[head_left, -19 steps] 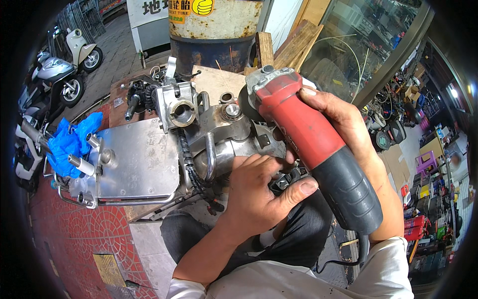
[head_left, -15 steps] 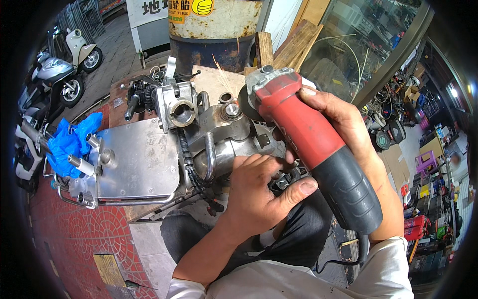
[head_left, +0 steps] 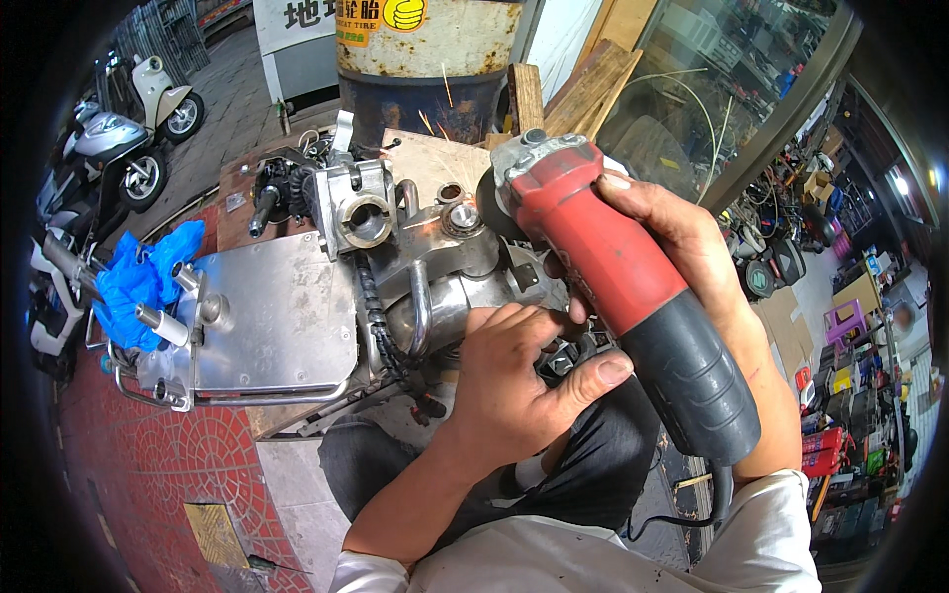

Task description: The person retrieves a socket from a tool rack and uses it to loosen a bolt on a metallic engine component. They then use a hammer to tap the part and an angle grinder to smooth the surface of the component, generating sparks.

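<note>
- Where the view reaches its upper edge, a rusty drum (head_left: 427,59) stands behind the work, with a cream band around its top and a yellow label (head_left: 384,14) on that band.
- Left of the drum stands a white sign panel (head_left: 297,22) with dark characters, set upright at pavement level.
- A blue plastic bag (head_left: 140,282) lies crumpled at the left end of the flat metal plate (head_left: 282,316).
- Right hand (head_left: 692,262): fingers closed around the red body of the angle grinder (head_left: 618,287), thumb side toward the tool head; the forearm runs down the right side to a white sleeve.
- Left hand (head_left: 514,381): palm down on the lower right part of the engine assembly (head_left: 445,267), thumb spread to the right just below the grinder's body; fingers curled and pressed on the metal, not wrapped around any part.
- Angle grinder: red front housing, grey metal gear head, black rear grip with a cable leaving its lower end. It lies diagonally, head up and left, grip down and right.
- Grinder head position: at the upper part of the engine assembly; orange sparks (head_left: 435,114) fly up and left toward the drum.
- Engine assembly: bare grey metal, with a round open port (head_left: 366,219) facing the camera and a black ribbed hose (head_left: 381,316) running down its left side.
- Parked scooters (head_left: 148,109) stand on the pavement at far left.
</note>
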`<state>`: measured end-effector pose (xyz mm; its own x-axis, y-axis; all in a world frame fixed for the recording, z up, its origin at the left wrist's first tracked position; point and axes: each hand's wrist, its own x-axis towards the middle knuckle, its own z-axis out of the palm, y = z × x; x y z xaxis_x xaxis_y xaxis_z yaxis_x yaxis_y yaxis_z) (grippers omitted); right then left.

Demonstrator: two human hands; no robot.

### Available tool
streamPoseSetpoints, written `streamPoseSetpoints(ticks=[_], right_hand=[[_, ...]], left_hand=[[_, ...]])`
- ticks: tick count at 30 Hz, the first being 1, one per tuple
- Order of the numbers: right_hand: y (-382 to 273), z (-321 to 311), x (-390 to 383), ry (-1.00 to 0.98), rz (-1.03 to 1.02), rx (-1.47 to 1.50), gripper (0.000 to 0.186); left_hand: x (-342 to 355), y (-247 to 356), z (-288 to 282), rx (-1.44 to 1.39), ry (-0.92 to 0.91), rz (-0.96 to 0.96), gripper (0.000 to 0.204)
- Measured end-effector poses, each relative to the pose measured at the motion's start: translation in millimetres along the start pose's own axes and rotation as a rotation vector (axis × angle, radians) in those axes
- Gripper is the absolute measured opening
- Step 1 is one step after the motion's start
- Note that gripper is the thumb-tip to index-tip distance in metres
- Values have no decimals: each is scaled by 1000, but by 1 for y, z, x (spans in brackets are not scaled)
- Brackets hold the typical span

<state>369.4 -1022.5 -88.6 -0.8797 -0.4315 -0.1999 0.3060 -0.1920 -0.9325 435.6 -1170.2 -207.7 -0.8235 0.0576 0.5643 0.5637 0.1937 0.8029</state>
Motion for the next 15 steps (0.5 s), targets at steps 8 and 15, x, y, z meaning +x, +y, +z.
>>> streamPoseSetpoints(ticks=[8,15], right_hand=[[-1,1,-2,-10,10,-13,43],[1,-3,-1,-10,26,11,44]], left_hand=[[0,-3,4,4,30,56,48],[0,-3,3,-32,-9,16,48]])
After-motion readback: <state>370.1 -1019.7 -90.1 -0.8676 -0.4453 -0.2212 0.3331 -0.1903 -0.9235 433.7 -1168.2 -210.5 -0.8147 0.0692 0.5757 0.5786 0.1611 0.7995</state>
